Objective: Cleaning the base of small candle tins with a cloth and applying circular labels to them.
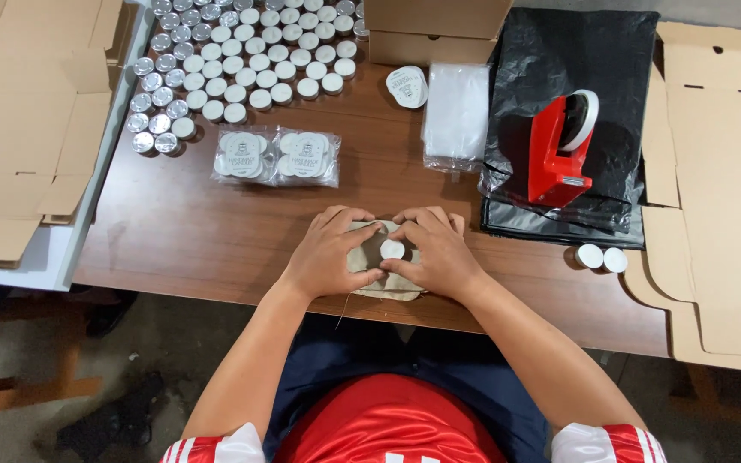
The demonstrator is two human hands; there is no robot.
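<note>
A small packing workshop. Rows of small round silver-lidded tins (233, 64) crowd the brown wooden table (190, 223). Flat brown cardboard boxes (27, 129) and a red tape dispenser (559, 150) lie around.

Table: a brown wooden table (199, 231) with a shiny top.
Side surface: a pale white top (45, 257) sits on the left, touching the table's edge.
Floor: grey and rough (173, 343), with dark smudges.
Under the left side: wooden legs (10, 377) stand on the floor.
Light: bright from above, with soft glare on the wood.
Walls and windows: cannot be seen.
</note>
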